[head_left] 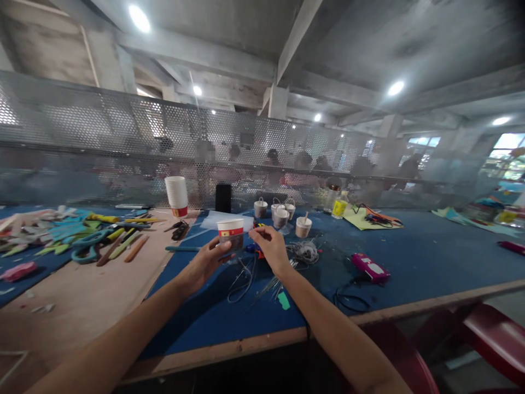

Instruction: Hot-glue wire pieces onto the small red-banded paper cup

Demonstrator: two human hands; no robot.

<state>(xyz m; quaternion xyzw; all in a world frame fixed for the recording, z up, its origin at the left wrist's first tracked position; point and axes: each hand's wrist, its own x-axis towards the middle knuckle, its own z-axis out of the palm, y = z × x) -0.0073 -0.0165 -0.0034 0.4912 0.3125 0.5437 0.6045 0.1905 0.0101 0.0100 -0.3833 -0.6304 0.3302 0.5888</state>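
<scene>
My left hand (205, 261) is closed around a paper cup (230, 229) with a white rim, a red band and a grey lower part. It holds the cup upright above the blue table mat (188, 312). Just right of the cup, my right hand (270, 247) has thumb and fingertips pinched together; what is between them is too small to make out. Partly hidden behind that hand is a blue and orange tool (251, 248). Below lie a loop of grey cord (245, 284), thin wire pieces (273, 284) and a tangled cord bundle (305, 251).
Several small grey cups with looped handles (280, 218) stand behind my right hand, beside a cup with a stick (303, 227). A cup stack (176, 191), phone (223, 198), scissors (87, 244) and magenta box (370, 267) lie around. A perforated screen (233, 128) separates people beyond.
</scene>
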